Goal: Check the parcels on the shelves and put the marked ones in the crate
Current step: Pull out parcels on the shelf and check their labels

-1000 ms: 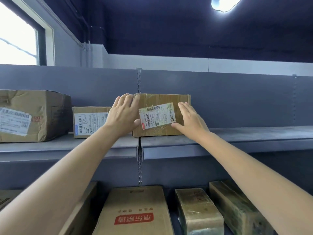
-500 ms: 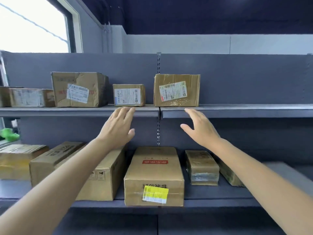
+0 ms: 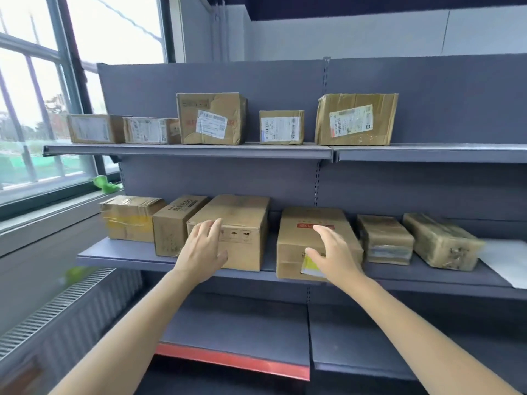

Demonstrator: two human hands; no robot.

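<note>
On the middle shelf stands a cardboard parcel with a red label on top and a yellow sticker on its front. My right hand hovers open in front of it, fingers spread, partly hiding the sticker. My left hand is open in front of a larger plain parcel to its left. Whether either hand touches a box I cannot tell. Several parcels with white shipping labels line the top shelf, among them the one at the right. No crate is in view.
More taped parcels sit on the middle shelf at both ends, and a white sheet lies at its right. The bottom shelf has a red front edge. A window and a radiator are on the left.
Both hands left the labelled parcel on the top shelf and dropped to the middle shelf. My view pulled back and down, showing more of the shelving.
</note>
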